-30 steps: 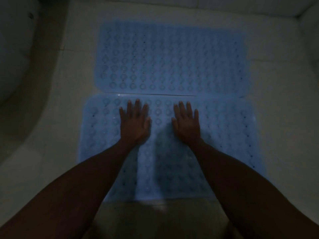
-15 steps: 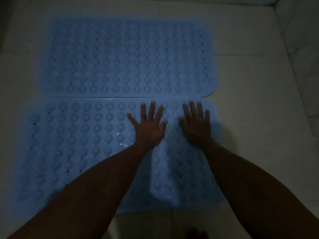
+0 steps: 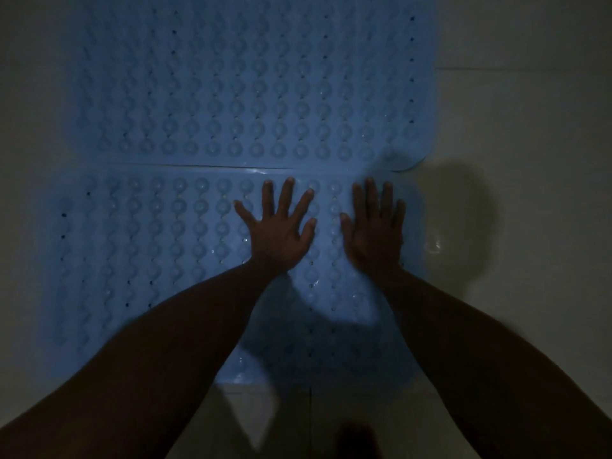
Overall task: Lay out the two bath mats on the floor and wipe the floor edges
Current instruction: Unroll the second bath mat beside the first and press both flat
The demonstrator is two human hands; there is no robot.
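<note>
Two blue bubbled bath mats lie flat on the pale tiled floor, long edges meeting along a thin seam. The far mat (image 3: 251,87) fills the upper half of the view. The near mat (image 3: 139,246) lies below it. My left hand (image 3: 276,230) rests palm down on the near mat with fingers spread. My right hand (image 3: 374,231) presses flat beside it, close to the mat's right end, fingers closer together. Neither hand holds anything. My forearms hide part of the near mat's front edge.
Pale floor tiles (image 3: 530,160) stretch to the right of both mats, with a dark shadow (image 3: 460,223) just past my right hand. More tile with a grout line (image 3: 311,415) shows below the near mat. The scene is dim.
Both hands have slid rightward along the near mat toward its right end, staying flat on it. The view has shifted right and come closer to the mats.
</note>
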